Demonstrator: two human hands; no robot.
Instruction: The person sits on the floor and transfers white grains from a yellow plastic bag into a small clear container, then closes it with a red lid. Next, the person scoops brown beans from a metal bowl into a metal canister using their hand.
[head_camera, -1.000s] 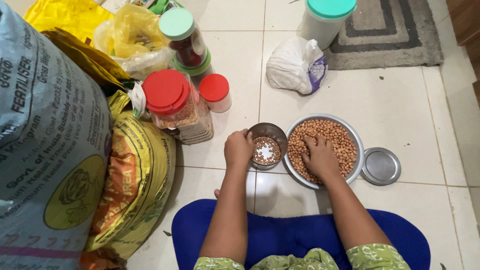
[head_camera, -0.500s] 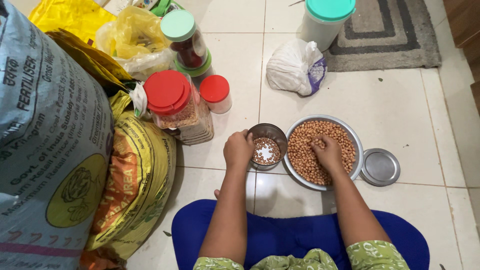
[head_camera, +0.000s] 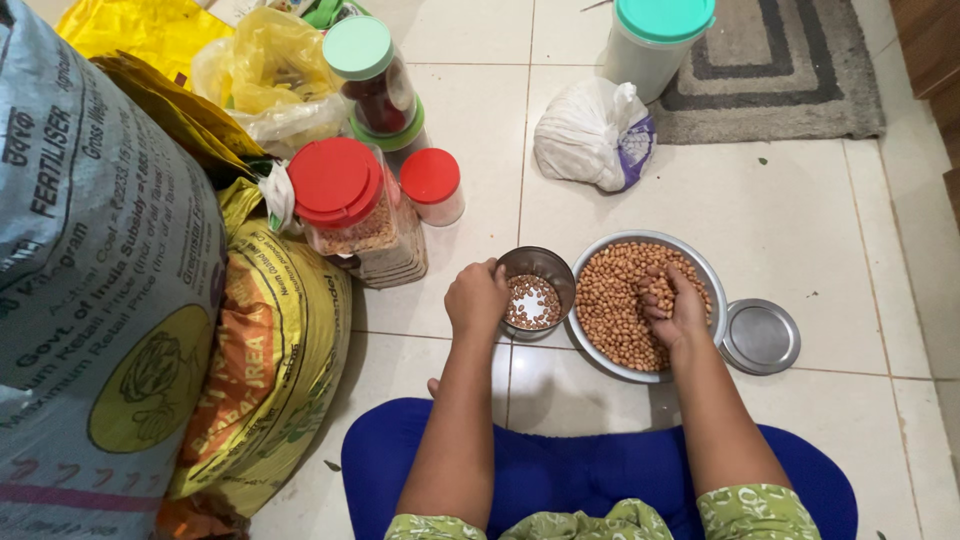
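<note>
White floor tiles lie under me. My left hand (head_camera: 476, 297) keeps its closed grip on the rim of the small steel cup (head_camera: 537, 291), upright. My right hand (head_camera: 676, 308) has slid rightward across the peanut bowl (head_camera: 690, 252), fingers curled loosely over nuts; round, no long axis.

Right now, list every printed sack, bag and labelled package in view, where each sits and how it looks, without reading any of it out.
Grey-blue sack: far left, big, woven, dark lettering, yellow round emblem.
Orange-yellow sack: beside it on the floor, bulging, printed green and red.
Yellow bag: top left, shiny, crumpled.
White bag: above the steel bowl of peanuts, knotted, purple print.
Left hand grips the small steel cup; right hand rests in the peanuts.
</note>
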